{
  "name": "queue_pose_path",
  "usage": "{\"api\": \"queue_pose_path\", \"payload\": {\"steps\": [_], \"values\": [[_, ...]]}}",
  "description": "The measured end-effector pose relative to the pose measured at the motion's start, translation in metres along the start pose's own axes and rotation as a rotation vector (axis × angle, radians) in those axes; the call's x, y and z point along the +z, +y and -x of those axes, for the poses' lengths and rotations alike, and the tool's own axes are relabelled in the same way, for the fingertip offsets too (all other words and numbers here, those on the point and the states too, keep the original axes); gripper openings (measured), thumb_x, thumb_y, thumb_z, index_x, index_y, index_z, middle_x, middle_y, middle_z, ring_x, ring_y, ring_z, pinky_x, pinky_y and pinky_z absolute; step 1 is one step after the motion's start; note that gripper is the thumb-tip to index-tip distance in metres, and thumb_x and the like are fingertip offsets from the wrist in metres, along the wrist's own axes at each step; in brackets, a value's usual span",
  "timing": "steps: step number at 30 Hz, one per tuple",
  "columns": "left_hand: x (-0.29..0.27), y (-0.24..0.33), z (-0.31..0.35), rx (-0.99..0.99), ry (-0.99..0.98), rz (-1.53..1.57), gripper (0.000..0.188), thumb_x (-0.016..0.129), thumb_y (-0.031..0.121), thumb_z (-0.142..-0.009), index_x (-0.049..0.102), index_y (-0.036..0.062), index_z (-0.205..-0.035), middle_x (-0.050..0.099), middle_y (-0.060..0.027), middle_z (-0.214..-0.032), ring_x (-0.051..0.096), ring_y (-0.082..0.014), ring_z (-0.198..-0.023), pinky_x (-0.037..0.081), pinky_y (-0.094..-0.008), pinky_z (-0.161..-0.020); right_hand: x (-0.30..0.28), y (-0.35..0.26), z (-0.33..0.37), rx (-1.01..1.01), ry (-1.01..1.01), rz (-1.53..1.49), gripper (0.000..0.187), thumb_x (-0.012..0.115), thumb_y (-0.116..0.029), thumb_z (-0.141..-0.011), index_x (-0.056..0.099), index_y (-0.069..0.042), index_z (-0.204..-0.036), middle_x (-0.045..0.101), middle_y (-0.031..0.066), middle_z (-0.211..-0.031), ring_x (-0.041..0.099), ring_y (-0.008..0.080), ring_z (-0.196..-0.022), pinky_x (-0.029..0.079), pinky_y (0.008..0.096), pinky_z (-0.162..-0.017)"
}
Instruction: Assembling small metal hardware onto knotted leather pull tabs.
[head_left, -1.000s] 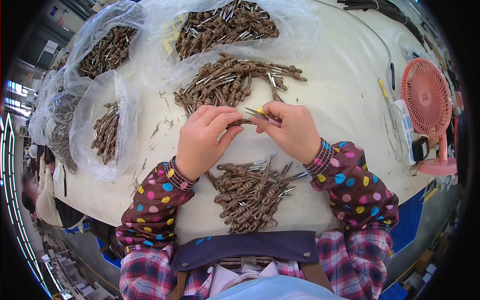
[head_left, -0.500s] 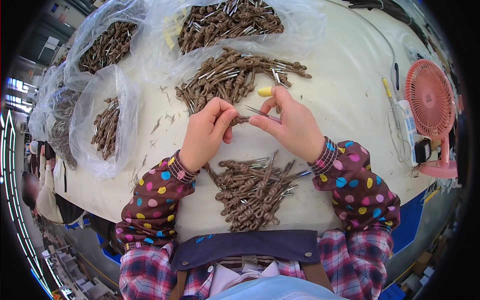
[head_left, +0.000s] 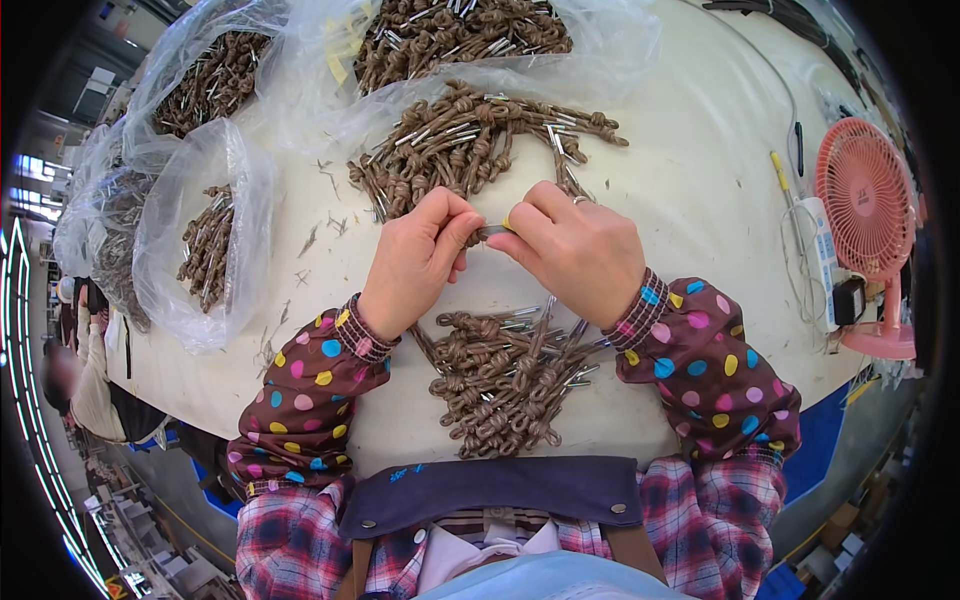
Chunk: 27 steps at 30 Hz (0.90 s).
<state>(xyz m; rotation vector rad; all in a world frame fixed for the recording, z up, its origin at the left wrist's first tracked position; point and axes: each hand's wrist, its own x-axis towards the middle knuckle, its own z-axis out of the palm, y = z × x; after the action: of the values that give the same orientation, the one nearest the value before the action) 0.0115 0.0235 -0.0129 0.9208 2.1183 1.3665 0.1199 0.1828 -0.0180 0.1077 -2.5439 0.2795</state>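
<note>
My left hand and my right hand meet at the fingertips over the white table, both pinching one small brown knotted cord piece with a metal tip. A bit of yellow shows under my right fingers. Just beyond the hands lies a loose pile of the same brown knotted cords. Another pile of them sits close to my body, between my dotted sleeves.
Clear plastic bags of more cords lie at the far edge and along the left. A pink desk fan stands at the right with a white power strip and a yellow pen. Cord scraps dot the table's left part.
Both hands have drawn closer together, and the cord piece is now mostly hidden between the fingertips. The yellow object beside my right hand is now largely covered.
</note>
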Motion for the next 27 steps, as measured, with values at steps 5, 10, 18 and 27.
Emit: {"api": "queue_pose_path", "payload": {"steps": [5,10,18,27], "values": [[0.000,0.000,0.001,0.024,-0.001,-0.038,0.013,0.055,0.014,-0.096,0.056,0.0027,-0.090,0.055,-0.0003,-0.061,0.051,-0.0055,-0.052,0.043,-0.0222,-0.047,-0.002,0.000,0.000,-0.042,0.032,0.045,0.026,0.072,-0.029,-0.076,0.053,-0.011,-0.076,0.050,0.0012,-0.078,0.055,0.0169,-0.056,0.043,0.0295,-0.049],[0.001,-0.001,0.001,0.047,0.016,-0.038,0.013,0.056,0.015,-0.096,0.056,0.0029,-0.089,0.054,-0.0003,-0.061,0.050,-0.0056,-0.051,0.042,-0.0226,-0.047,0.001,0.001,0.000,-0.089,0.094,0.047,0.028,0.072,-0.029,-0.076,0.052,-0.011,-0.075,0.050,0.0014,-0.078,0.054,0.0168,-0.056,0.043,0.0294,-0.049],[-0.001,-0.001,0.001,0.043,0.011,-0.029,0.014,0.055,0.015,-0.096,0.056,0.0029,-0.089,0.053,-0.0003,-0.060,0.048,-0.0054,-0.052,0.041,-0.0217,-0.049,0.002,0.001,0.000,-0.071,0.099,0.005,0.030,0.073,-0.030,-0.074,0.049,-0.012,-0.073,0.050,0.0011,-0.076,0.053,0.0172,-0.054,0.042,0.0292,-0.048],[-0.005,-0.008,-0.003,0.034,-0.045,0.166,0.012,0.052,0.015,-0.098,0.052,0.0028,-0.095,0.060,-0.0004,-0.079,0.052,-0.0058,-0.062,0.045,-0.0216,-0.056,-0.009,0.021,-0.006,0.495,-0.097,-0.594,0.025,0.070,-0.028,-0.085,0.060,-0.005,-0.089,0.063,0.0021,-0.081,0.060,0.0093,-0.065,0.044,0.0230,-0.056]]}}
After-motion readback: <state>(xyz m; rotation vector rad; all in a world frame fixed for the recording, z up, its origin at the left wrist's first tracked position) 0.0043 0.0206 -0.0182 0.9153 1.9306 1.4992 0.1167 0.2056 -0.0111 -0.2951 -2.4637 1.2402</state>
